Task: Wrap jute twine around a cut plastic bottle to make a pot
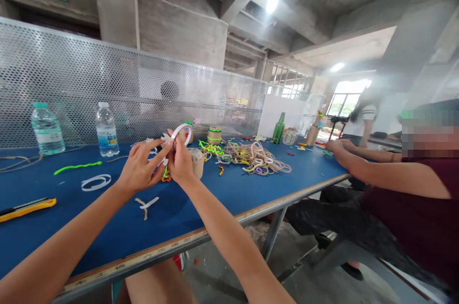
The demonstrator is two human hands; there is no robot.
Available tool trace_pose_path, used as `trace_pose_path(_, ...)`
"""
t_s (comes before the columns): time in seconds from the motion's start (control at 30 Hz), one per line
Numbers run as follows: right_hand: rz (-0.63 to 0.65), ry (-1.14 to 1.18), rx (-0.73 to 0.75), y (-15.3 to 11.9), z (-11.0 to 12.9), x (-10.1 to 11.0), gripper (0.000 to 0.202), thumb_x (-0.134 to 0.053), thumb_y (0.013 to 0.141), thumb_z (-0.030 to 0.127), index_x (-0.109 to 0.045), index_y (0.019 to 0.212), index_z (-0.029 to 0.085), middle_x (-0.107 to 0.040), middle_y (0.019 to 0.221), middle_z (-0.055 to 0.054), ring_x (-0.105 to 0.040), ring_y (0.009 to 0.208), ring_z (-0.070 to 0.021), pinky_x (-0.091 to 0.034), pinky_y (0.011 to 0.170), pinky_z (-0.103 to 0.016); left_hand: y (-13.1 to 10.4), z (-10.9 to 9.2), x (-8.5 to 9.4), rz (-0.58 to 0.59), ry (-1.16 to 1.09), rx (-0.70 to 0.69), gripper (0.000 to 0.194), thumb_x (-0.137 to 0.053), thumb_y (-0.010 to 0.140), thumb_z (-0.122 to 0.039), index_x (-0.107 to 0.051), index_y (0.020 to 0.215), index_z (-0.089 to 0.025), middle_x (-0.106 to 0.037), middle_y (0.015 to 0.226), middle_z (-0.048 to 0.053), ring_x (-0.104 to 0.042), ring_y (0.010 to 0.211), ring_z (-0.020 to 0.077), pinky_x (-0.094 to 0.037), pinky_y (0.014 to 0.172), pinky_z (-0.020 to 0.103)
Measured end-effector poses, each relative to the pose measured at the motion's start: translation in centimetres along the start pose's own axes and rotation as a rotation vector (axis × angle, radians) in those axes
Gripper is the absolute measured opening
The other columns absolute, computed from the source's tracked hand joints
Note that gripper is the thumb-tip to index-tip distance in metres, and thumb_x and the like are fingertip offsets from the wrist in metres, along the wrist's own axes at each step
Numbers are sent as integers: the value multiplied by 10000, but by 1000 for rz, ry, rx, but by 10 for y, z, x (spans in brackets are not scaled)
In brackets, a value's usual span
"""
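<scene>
My right hand (182, 163) is closed on a roll of white tape (189, 135), which stands up as a ring above the fingers. Bent fingers of my left hand (141, 164) meet the near side of the same roll, and a bit of white shows between them. The exact grip of these fingertips is partly hidden. Just behind my right hand is a jar wrapped in twine (197, 163), half covered by it. On the table below lie a scrap of twine and a white strip (148, 203). A loose white coil (96, 182) rests to the left.
A yellow utility knife (28, 209), a green fuzzy stick (78, 167) and two water bottles (48, 132) are on the left. Rightward lie a heap of tangled cord (256, 156), a green bottle (278, 129) and a glass jar (289, 135). Another person's arms (380, 170) rest at the table's right end.
</scene>
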State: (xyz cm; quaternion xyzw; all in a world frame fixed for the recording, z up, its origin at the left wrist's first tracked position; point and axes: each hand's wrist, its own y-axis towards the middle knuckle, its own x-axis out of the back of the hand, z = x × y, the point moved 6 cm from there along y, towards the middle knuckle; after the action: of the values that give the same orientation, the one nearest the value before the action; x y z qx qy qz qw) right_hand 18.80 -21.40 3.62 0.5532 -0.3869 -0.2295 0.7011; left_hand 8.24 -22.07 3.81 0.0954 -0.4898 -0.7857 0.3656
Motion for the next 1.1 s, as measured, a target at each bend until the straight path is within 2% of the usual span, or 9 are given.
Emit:
trace_pose_path(0.2,-74,-3,-44,3,-13,9,493,-315,962,186,-206,1443,181,-633,1174,-106,-616,1081,-181,-530,869,-307,2,-4,-2,-31,13,-60,638,-464,874,-168,-279,1483,-199,-572,1130,183,-598,973,321,-463,832,458)
trace_pose_path(0.37,-120,-22,-68,2,-21,12,436,-285,970,215,-234,1403,220,-619,1193,-97,-619,1059,-191,-520,869,-329,19,-9,-5,-58,-5,-93,587,-454,868,-151,-351,1446,-152,-586,1165,190,-599,1008,311,-427,892,448)
trace_pose_path(0.5,-100,-82,-73,-2,-28,5,371,-298,950,243,-310,1316,177,-659,1024,-108,-655,866,-207,-525,709,-313,41,-11,-11,-74,-72,-56,501,-442,872,-163,-436,1372,-144,-613,1186,166,-594,1064,292,-408,922,434)
trace_pose_path(0.6,-86,-145,-94,-4,-33,2,350,-285,945,241,-345,1271,128,-660,900,-112,-632,728,-220,-487,605,-311,57,-6,-12,-91,-181,45,376,-405,885,-167,-544,1234,-172,-645,1151,120,-597,1067,264,-398,925,430)
trace_pose_path(0.7,-54,-189,-72,-5,-31,2,384,-322,925,220,-348,1294,117,-658,947,-128,-628,788,-239,-484,644,-320,67,1,-14,-93,-271,170,308,-381,898,-177,-595,1120,-185,-670,1078,89,-599,1048,251,-397,914,430)
trace_pose_path(0.8,-13,-213,-5,-5,-26,1,392,-348,909,220,-385,1287,120,-656,989,-134,-622,859,-244,-493,728,-328,70,6,-18,-72,-321,254,291,-383,888,-180,-604,1077,-171,-666,1058,100,-580,1067,270,-401,908,452)
trace_pose_path(0.97,20,-244,123,-5,-23,-1,325,-373,916,236,-517,1194,148,-660,913,-114,-601,877,-251,-483,795,-368,64,12,-20,-27,-375,279,327,-388,872,-186,-542,1160,-177,-633,1109,90,-573,1062,235,-462,902,412)
trace_pose_path(1.1,-36,-287,175,-2,-26,10,294,-373,951,212,-618,1111,186,-644,803,-84,-580,867,-246,-455,834,-393,55,10,-13,-24,-353,251,399,-370,917,-192,-440,1309,-165,-588,1203,111,-554,1101,220,-466,920,380)
